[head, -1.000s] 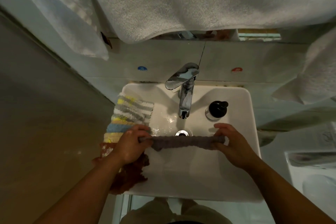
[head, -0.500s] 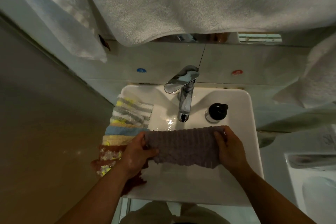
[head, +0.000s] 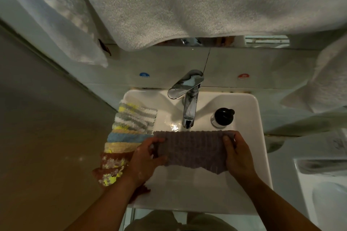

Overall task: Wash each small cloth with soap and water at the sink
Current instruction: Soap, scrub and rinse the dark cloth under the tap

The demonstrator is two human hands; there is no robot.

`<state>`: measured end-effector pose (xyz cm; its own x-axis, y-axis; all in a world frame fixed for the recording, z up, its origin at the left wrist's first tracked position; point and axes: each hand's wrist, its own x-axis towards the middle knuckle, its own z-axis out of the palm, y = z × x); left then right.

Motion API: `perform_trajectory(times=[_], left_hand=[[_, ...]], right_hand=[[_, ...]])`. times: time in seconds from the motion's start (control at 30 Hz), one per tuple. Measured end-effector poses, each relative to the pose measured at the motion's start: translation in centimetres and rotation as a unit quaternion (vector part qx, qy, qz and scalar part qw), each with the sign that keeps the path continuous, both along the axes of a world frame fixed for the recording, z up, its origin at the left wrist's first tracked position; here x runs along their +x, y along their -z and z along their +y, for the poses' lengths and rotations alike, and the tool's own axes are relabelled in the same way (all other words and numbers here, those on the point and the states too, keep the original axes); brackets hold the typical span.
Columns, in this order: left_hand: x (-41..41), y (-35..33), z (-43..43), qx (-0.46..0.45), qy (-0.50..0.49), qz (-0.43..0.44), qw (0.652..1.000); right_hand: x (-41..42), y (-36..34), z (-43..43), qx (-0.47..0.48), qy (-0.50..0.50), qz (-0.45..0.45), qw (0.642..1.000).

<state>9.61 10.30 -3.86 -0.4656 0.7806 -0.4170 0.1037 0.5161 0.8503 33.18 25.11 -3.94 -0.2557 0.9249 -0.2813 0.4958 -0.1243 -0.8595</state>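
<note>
A grey-purple ribbed cloth (head: 191,149) is stretched flat over the white sink (head: 197,189), just in front of the chrome tap (head: 187,99). My left hand (head: 145,159) grips its left edge, thumb on top. My right hand (head: 237,155) grips its right edge. No water runs from the spout. A soap dispenser with a black pump (head: 222,117) stands on the sink's back right. A pile of several coloured cloths (head: 129,127) lies overlapped along the sink's left rim, striped, blue, yellow and rust.
Large white towels (head: 206,5) hang overhead and at both sides. A tiled wall with blue and red stickers is behind the tap. A beige wall is close on the left. A white fixture (head: 323,184) sits at the right.
The cloth was a twisted roll pulled taut between my hands one second ago. It is now unrolled and spread flat, with both hands a little nearer to me.
</note>
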Motion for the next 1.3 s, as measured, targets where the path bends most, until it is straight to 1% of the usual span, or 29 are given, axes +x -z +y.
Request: perform_trajectory(times=[0.13, 0.17, 0.27, 0.4, 0.5, 0.57, 0.67, 0.73, 0.8, 0.83, 0.9, 1.0, 1.07, 1.1, 1.13, 1.17, 1.2, 1.23, 1.27, 1.3], left_hand=[[-0.3, 0.5, -0.5, -0.008, 0.042, 0.057, 0.997], [-0.4, 0.7, -0.6, -0.01, 0.044, 0.059, 0.997], [-0.7, 0.6, -0.6, 0.012, 0.038, 0.006, 0.999], [-1.4, 0.0, -1.0, 0.033, 0.046, -0.076, 0.996], [-1.5, -0.3, -1.0, 0.034, 0.029, -0.1, 0.994], [-1.1, -0.4, -0.7, 0.035, 0.006, -0.072, 0.997], [0.3, -0.3, -0.3, 0.039, 0.002, -0.005, 0.999], [1.5, -0.2, 0.0, 0.031, 0.016, 0.025, 0.999], [2.8, 0.2, 0.4, 0.027, 0.041, 0.03, 0.998], [3.5, 0.3, 0.6, 0.029, 0.051, 0.02, 0.998], [4.8, 0.1, 1.2, 0.044, 0.051, -0.006, 0.998], [5.8, -0.6, 2.0, 0.052, -0.004, -0.065, 0.997], [5.6, -0.8, 2.1, 0.052, -0.042, -0.093, 0.993], [5.3, -0.8, 2.1, 0.05, -0.054, -0.092, 0.993], [5.0, -0.7, 2.1, 0.047, -0.062, -0.09, 0.993], [4.7, -0.7, 2.1, 0.048, -0.067, -0.095, 0.992], [4.5, -0.8, 2.0, 0.055, -0.074, -0.113, 0.989], [4.3, -0.7, 1.9, 0.063, -0.085, -0.144, 0.984], [4.1, -0.7, 1.7, 0.07, -0.097, -0.181, 0.976], [4.0, -0.7, 1.4, 0.076, -0.106, -0.214, 0.968]], right_hand=[[-0.1, 0.0, -0.2, 0.004, -0.003, 0.001, 1.0], [-0.1, 0.0, -0.2, 0.011, -0.002, -0.003, 1.0], [-0.1, -0.3, 0.0, 0.034, 0.015, -0.008, 0.999], [0.2, -0.2, 0.4, 0.024, 0.015, -0.018, 0.999], [0.0, 0.2, 0.4, 0.009, 0.019, -0.038, 0.999], [-0.2, 0.5, 0.5, 0.003, 0.031, -0.055, 0.998], [-0.9, 0.8, 0.2, 0.013, 0.026, -0.093, 0.995], [-1.9, 0.7, -0.2, 0.019, 0.019, -0.102, 0.994], [-3.2, 0.1, -1.2, 0.022, 0.0, -0.094, 0.995], [-4.0, -0.4, -1.8, 0.023, -0.022, -0.083, 0.996], [-5.5, -1.6, -3.6, 0.026, -0.07, -0.033, 0.997], [-6.5, -2.9, -5.6, 0.0, -0.12, 0.046, 0.992], [-6.2, -3.1, -6.0, -0.075, -0.147, 0.091, 0.982], [-5.9, -3.1, -6.1, -0.106, -0.162, 0.106, 0.975], [-5.7, -3.2, -6.0, -0.105, -0.163, 0.102, 0.976], [-5.5, -3.0, -5.6, -0.076, -0.144, 0.08, 0.983], [-5.2, -2.4, -5.1, -0.037, -0.107, 0.033, 0.993], [-4.8, -1.8, -4.6, -0.02, -0.061, -0.008, 0.998], [-4.7, -1.7, -4.0, -0.059, -0.034, -0.029, 0.997], [-4.7, -1.6, -3.5, -0.156, -0.021, -0.004, 0.988]])
